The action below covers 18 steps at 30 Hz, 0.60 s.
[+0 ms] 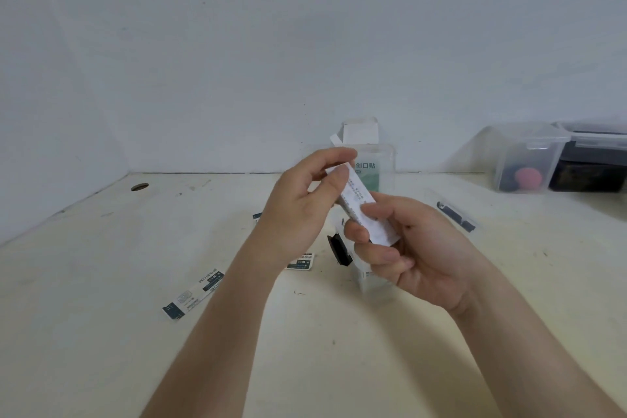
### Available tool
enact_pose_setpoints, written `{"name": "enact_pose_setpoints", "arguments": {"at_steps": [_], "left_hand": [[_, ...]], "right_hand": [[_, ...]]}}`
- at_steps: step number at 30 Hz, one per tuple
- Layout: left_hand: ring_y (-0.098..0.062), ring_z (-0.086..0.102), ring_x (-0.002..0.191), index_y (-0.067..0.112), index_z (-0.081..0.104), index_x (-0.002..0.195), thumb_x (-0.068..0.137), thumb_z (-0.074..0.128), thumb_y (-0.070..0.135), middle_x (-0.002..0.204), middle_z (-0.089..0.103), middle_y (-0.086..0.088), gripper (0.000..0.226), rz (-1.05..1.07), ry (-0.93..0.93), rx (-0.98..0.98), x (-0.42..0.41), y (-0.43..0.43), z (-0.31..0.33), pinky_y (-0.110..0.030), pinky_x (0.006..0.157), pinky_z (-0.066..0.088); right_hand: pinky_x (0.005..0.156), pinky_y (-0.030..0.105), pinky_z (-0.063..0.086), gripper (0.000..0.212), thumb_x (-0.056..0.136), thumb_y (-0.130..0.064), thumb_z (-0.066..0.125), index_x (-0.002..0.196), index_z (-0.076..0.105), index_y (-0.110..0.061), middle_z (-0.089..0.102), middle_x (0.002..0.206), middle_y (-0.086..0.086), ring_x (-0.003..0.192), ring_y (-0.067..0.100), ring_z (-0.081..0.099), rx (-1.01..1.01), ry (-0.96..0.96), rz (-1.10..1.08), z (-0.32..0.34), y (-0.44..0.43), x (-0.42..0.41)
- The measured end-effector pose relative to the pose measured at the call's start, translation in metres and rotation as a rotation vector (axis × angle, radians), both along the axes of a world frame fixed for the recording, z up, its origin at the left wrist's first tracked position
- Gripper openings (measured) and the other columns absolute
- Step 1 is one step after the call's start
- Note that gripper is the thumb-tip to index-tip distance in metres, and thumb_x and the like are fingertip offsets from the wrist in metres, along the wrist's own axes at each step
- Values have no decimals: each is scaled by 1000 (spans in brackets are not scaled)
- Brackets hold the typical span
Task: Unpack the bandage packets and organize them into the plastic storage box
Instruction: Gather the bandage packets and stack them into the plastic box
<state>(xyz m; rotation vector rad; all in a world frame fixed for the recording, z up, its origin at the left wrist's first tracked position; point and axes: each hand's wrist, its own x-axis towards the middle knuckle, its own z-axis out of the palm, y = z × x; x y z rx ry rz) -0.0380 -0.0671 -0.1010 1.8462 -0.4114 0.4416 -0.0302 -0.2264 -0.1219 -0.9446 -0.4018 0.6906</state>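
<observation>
White paper bandage packet [359, 210], long and narrow with small print, yeah? Where's it at, and who's got hold of it? /boxfan

Yep. It's up off the beige tabletop [101, 282], tilted, held between both my hands. My left hand [305, 204] pinches the top end between thumb and fingers, and my right hand [414, 248] has its fingers curled round the bottom end. /me

And the storage box? /boxfan

Clear plastic storage box [386, 159] stands at the back by the wall, right behind my hands. The green-and-white carton [368, 176] with its top flap open is either in it or behind it, can't tell which. One loose printed packet [193, 295] lies flat off to my left, and a smaller one [300, 261] sits just beside my left wrist. Another clear lidded tub [522, 159] with something red inside is far right. /me
</observation>
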Motion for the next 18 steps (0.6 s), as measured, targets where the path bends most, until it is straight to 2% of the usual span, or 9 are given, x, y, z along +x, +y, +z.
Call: {"name": "enact_pose_setpoints", "arguments": {"at_steps": [4,5,7,8,10,12,15,18], "left_hand": [[-6,64,97,35,65,115,94,54,20,110,70,13,28,49,27,45,-2,-2,-4,-26,85,50],[-2,64,95,36,64,115,95,55,15,110,69,15,30,60,27,57,-3,-3,-5,-22,84,50],[4,65,80,36,63,115,96,55,9,110,68,12,34,67,32,62,-6,-7,-6,-9,73,48],[5,64,72,35,62,116,96,54,8,110,67,9,35,64,37,53,-7,-9,-7,-7,67,47],[-1,65,63,34,61,119,96,56,8,109,65,7,36,53,40,46,-10,-10,-7,-13,67,52],[-4,66,64,33,58,123,93,60,11,108,62,10,38,48,37,59,-11,-11,-6,-18,73,54],[2,64,83,37,60,117,89,65,9,99,63,13,40,109,41,102,-4,-7,-2,-18,78,51],[-5,64,72,25,67,105,84,66,-6,84,67,1,38,24,102,-37,3,-5,4,-17,68,51]], "right_hand": [[36,18,14,26,92,-8,40,107,62,-7,49,73,11,45,12,34,-109,-112,-68,2,-2,-1],[36,19,14,26,93,-7,40,108,62,-7,50,74,12,47,13,35,-133,-134,-90,1,-1,-2],[38,20,15,24,94,-6,41,105,62,-6,51,76,12,49,14,35,-175,-175,-128,1,1,-4],[39,20,15,23,94,-6,41,103,62,-7,51,76,12,49,15,35,-194,-190,-147,1,1,-6],[40,21,17,23,95,-6,41,99,63,-9,50,75,11,49,15,34,-244,-225,-186,2,1,-7],[43,21,24,24,96,-9,41,101,64,-10,50,73,9,50,16,34,-349,-309,-249,4,-1,-8],[50,24,26,24,97,-18,44,108,64,-9,54,70,5,52,17,37,-506,-448,-294,9,-6,-8],[51,25,30,19,95,-27,50,102,62,-14,59,70,3,51,17,41,-626,-515,-314,17,-12,-6]]}}
